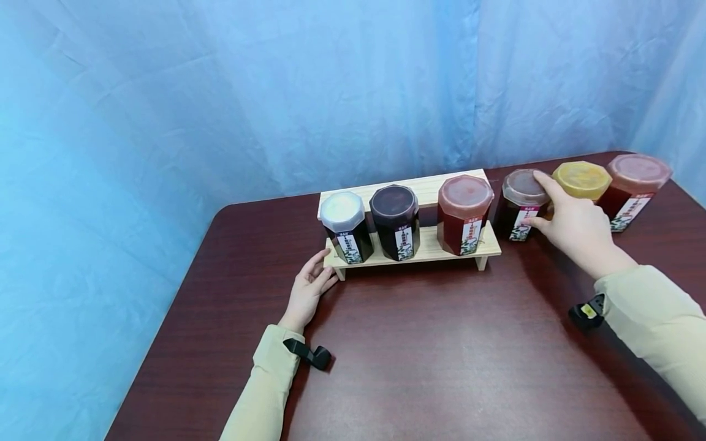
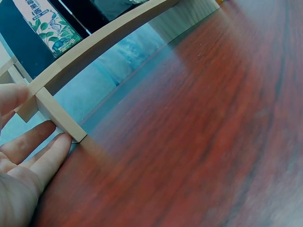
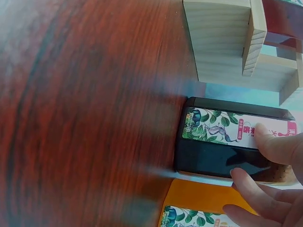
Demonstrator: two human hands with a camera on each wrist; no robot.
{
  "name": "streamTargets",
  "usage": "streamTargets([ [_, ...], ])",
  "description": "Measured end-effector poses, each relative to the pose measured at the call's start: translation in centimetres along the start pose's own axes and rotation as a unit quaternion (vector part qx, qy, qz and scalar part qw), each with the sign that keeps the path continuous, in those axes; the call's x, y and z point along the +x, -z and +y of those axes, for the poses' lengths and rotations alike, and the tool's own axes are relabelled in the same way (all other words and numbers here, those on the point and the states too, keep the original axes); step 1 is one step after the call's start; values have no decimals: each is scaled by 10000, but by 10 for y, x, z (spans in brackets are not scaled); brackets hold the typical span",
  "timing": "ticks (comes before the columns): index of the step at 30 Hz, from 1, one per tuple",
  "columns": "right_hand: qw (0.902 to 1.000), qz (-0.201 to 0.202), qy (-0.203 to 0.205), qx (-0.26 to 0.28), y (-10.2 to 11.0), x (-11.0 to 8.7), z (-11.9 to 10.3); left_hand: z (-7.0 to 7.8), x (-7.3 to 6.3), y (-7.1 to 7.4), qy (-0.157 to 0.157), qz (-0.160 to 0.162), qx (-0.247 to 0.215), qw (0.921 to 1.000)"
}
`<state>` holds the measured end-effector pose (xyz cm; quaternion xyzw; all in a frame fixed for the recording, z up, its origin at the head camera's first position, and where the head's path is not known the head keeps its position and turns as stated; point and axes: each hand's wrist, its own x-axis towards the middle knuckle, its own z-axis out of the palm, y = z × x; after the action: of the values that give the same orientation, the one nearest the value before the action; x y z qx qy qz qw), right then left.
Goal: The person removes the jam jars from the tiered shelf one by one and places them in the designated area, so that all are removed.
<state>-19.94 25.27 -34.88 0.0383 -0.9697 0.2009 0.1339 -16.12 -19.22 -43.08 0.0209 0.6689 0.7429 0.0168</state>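
A low two-tier wooden rack (image 1: 410, 252) carries three octagonal jars on its front step: a white-lidded dark jar (image 1: 349, 229), a dark-lidded jar (image 1: 394, 222) and a red jar (image 1: 464, 214). My left hand (image 1: 310, 288) touches the rack's left end; in the left wrist view its fingers lie against the wooden leg (image 2: 61, 116). Just right of the rack, my right hand (image 1: 579, 229) grips a dark jar (image 1: 518, 211) with a greyish lid. The thumb presses the front label (image 3: 218, 125), and other fingers lie along the side.
Behind the right hand stands a yellow-lidded jar (image 1: 581, 177), partly hidden, and a larger red jar with a pink lid (image 1: 634, 187) at the far right. The dark brown table (image 1: 430, 343) meets a blue curtain (image 1: 342, 98) at its back and left.
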Motion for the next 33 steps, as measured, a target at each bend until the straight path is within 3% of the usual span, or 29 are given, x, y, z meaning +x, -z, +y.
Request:
streamTargets([
  [11,9995,235,203,18,1,-4,1,0,0,-1,9,16,58,10000],
  [27,9994,-80,1,330,12,-12,10,0,0,0,-25,55,-95,9999],
  [33,9991,27,104,403,20,-19,6,0,-1,-1,-33,69,-142,9999],
])
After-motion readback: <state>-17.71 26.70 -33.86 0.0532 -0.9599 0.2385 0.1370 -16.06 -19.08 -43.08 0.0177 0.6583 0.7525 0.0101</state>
